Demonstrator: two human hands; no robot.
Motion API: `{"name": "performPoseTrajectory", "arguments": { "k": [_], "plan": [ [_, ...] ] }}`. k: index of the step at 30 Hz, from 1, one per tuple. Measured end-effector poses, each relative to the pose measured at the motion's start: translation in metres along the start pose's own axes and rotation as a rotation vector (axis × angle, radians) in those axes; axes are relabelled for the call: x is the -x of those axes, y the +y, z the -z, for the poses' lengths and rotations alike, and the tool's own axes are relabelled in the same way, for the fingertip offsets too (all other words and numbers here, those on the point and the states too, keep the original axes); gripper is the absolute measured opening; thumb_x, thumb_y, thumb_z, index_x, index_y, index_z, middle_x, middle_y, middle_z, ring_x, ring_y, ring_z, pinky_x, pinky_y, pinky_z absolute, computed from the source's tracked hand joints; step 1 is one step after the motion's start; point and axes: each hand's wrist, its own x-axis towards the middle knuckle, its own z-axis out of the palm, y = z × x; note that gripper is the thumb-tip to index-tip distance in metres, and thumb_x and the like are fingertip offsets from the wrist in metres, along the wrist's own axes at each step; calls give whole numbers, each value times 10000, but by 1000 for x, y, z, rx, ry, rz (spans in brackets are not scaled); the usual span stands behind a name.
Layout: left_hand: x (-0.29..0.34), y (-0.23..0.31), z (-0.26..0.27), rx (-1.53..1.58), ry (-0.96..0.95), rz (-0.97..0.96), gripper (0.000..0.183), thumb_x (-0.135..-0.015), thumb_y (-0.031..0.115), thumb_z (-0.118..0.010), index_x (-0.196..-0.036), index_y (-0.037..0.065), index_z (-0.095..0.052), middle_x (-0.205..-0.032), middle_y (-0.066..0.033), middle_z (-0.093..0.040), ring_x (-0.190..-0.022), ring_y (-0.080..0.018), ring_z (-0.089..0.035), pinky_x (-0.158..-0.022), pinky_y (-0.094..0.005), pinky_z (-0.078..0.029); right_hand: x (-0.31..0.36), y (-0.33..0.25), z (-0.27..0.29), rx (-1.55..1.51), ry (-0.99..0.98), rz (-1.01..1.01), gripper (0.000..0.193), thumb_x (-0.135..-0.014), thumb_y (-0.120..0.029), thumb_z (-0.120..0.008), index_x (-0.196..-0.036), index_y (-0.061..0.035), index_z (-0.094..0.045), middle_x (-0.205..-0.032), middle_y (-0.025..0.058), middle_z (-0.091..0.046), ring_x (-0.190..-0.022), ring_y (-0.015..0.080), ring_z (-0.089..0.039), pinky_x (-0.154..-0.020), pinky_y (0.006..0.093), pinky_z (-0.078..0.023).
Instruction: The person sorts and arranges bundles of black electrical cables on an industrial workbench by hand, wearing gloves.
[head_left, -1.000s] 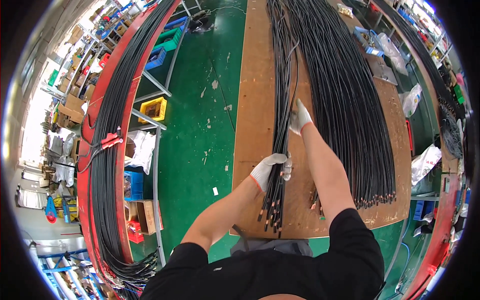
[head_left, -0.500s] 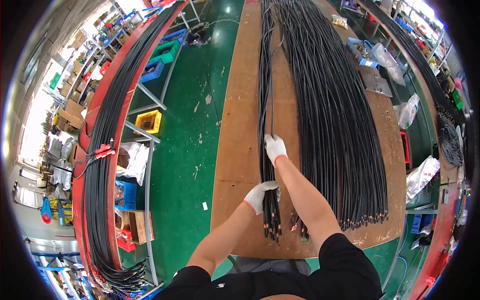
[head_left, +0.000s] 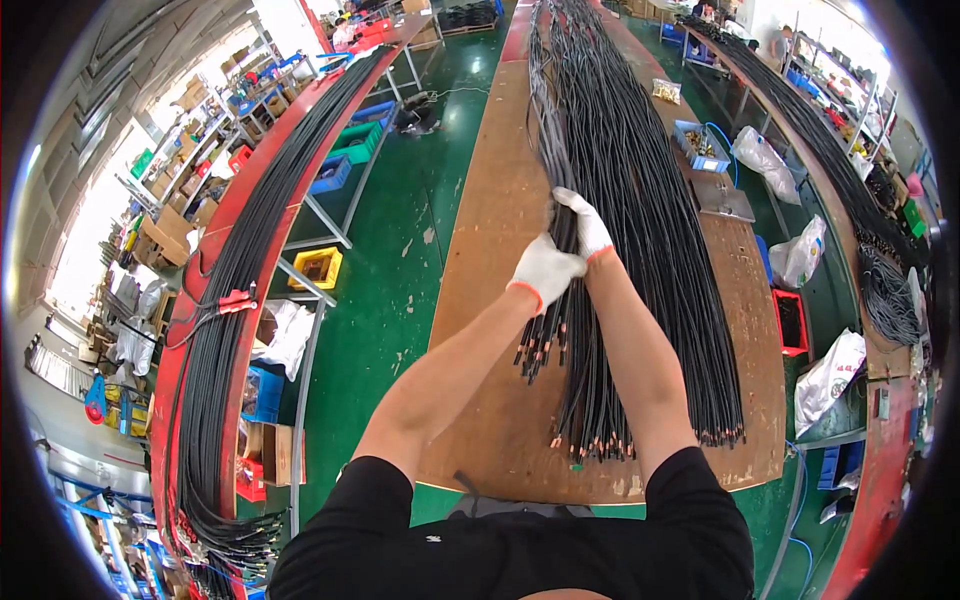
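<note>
A bundle of long black cables [head_left: 545,140] runs down the left part of the brown table, its copper-coloured ends [head_left: 541,350] hanging loose toward me. My left hand [head_left: 545,268], in a white glove with an orange cuff, is closed round this bundle a little above the ends. Just beyond it, my right hand [head_left: 585,222], gloved the same way, is wrapped round the same bundle. A much wider spread of black cables [head_left: 655,270] lies beside it on the right, with its copper ends near the table's front edge. The undersides of both hands are hidden.
The wooden table [head_left: 480,400] has a rounded front edge close to me. A blue bin [head_left: 701,146] and a metal plate [head_left: 722,197] sit at its right side. On the left stands a red bench [head_left: 262,185] carrying more cables; a yellow crate [head_left: 316,268] is beside its frame.
Both hands have moved forward and to the right, taking the cable bundle along against the wider spread. Its ends now lie farther from the table's front edge.
</note>
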Motion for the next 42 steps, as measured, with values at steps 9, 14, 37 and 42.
{"name": "performPoseTrajectory", "arguments": {
  "k": [9, 14, 37, 42],
  "plan": [
    [61, -207, -50, 69, -73, 355, 574, -736, 152, -806, -1261, -38, -671, -1104, -129, -755, -1004, -246, -718, -906, -370, -566, 31, 202, 167, 91, 254, -340, 257, -930, -346, -782, -851, -115, -700, -761, 64, -703, -639, 220, -672, -621, 364, -563],
    [52, -246, -58, 108, -107, 399, 536, -742, 112, -801, -1252, -8, -688, -1122, -112, -759, -1032, -237, -709, -919, -356, -551, 25, 201, 163, 173, 259, -392, 269, -948, -353, -761, -855, -108, -701, -743, 67, -702, -612, 230, -675, -595, 376, -561],
    [53, -230, -76, 147, -106, 434, 544, -849, 392, -827, -1145, -12, -613, -910, -94, -729, -788, -244, -723, -691, -362, -574, 15, 161, 184, 317, 225, -378, 128, -907, -193, -748, -895, -70, -717, -741, 73, -688, -629, 207, -649, -604, 366, -535],
    [68, -150, -44, 689, -332, 487, 201, -872, 128, -759, -1015, 46, -645, -808, -43, -665, -647, -159, -633, -600, -326, -502, 44, 127, 125, -546, -121, -263, 380, -982, -152, -687, -1336, -21, -646, -1082, 87, -730, -929, 208, -724, -783, 304, -638]
  ]
}}
